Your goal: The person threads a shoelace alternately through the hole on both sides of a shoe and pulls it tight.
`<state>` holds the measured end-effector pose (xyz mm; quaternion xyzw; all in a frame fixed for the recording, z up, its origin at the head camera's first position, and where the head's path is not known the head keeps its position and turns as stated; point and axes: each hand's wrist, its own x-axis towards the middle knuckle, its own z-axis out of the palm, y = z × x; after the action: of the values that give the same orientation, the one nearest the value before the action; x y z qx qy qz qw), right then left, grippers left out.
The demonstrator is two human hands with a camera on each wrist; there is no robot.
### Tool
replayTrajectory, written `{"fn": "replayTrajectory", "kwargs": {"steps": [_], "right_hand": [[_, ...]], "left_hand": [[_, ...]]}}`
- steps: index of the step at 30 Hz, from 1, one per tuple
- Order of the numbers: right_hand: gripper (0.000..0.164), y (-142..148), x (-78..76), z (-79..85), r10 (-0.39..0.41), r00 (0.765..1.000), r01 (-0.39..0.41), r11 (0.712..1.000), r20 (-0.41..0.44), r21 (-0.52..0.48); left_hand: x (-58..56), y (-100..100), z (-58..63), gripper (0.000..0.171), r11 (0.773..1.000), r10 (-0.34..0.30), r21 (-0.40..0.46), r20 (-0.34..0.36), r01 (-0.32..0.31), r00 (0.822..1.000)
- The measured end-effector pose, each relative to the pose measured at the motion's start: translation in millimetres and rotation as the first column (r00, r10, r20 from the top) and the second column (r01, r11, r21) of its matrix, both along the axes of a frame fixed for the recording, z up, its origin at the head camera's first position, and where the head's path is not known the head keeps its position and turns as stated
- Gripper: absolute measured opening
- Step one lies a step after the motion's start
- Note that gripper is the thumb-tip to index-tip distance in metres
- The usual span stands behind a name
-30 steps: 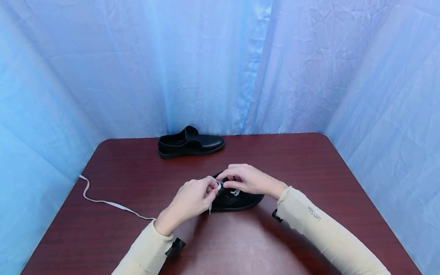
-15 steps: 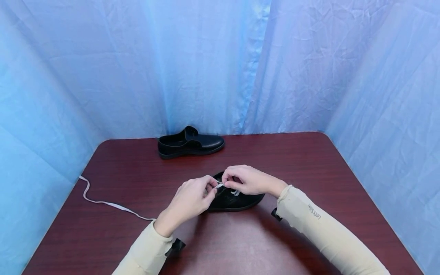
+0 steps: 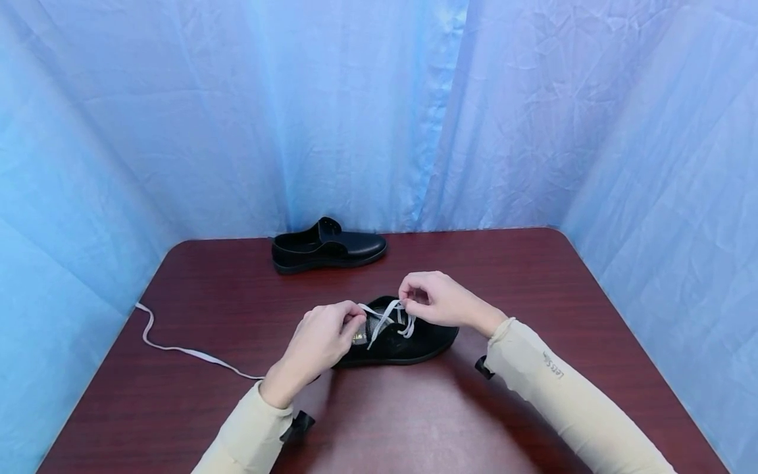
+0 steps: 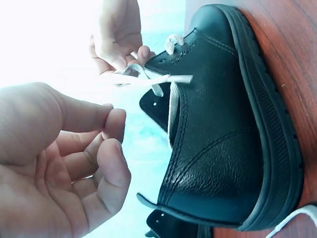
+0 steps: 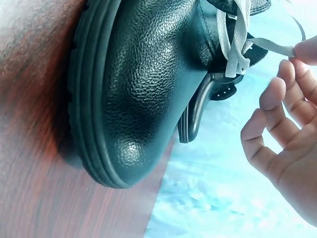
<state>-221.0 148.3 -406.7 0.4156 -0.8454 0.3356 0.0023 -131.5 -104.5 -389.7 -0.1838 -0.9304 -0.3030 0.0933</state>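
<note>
A black leather shoe (image 3: 403,349) lies on the table, its toe to the right. White lace shows at its eyelets. My right hand (image 3: 441,303) pinches a white shoelace (image 5: 277,48) between thumb and index finger, above the lacing. From there a strand with a loose end (image 4: 183,78) hangs across the shoe's near side. My left hand (image 3: 322,342) is over the heel end, thumb and index fingertips together. In the left wrist view no lace shows between its curled fingers (image 4: 115,171), which are apart from the strand.
A second black shoe (image 3: 331,250), without visible laces, stands at the back left of the table (image 3: 503,276). Another white lace (image 3: 201,355) trails across the table's left side, passing behind my left wrist. Blue curtains (image 3: 367,118) hang behind the table and along both sides.
My right hand has moved up and right with the lace. The left hand has drawn back left, and the lace it pinched is out of its fingers. More of the shoe's opening shows.
</note>
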Motion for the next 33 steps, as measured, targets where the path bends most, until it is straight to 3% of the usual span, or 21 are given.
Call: {"fn": "replayTrajectory", "kwargs": {"steps": [4,8,11,19,23,28,33], "right_hand": [[0.016,1,0.1,1.6,-0.006,1.000,0.006,1.000,0.001,-0.019],[0.015,1,-0.8,0.7,-0.022,1.000,0.022,0.999,-0.003,-0.024],[0.016,3,-1.5,-1.4,-0.032,0.999,0.032,0.999,-0.006,-0.019],[0.016,5,-0.7,-1.7,-0.047,0.999,0.047,0.998,0.002,-0.043],[0.014,6,-1.2,-0.2,-0.075,0.997,0.076,0.996,0.021,-0.054],[0.012,12,-2.3,-1.6,-0.128,0.991,0.130,0.990,0.041,-0.046],[0.014,12,1.0,0.8,-0.023,1.000,0.023,0.998,0.011,-0.064]], "left_hand": [[-2.4,6,-4.9,0.016,0.998,-0.059,0.010,0.048,0.058,0.997],[-3.7,12,-11.7,0.011,0.993,-0.107,-0.039,0.025,0.108,0.994],[-4.3,16,-15.8,0.003,0.994,-0.096,-0.047,-0.002,0.096,0.995],[-6.4,23,-20.6,0.010,0.996,-0.091,-0.013,0.007,0.091,0.996],[-6.8,22,-19.7,0.004,0.997,-0.069,-0.018,0.007,0.069,0.998],[-8.5,20,-15.0,0.004,0.998,-0.019,0.055,0.020,0.018,1.000],[-10.0,21,-10.3,0.004,0.997,0.002,0.077,-0.017,-0.001,1.000]]}}
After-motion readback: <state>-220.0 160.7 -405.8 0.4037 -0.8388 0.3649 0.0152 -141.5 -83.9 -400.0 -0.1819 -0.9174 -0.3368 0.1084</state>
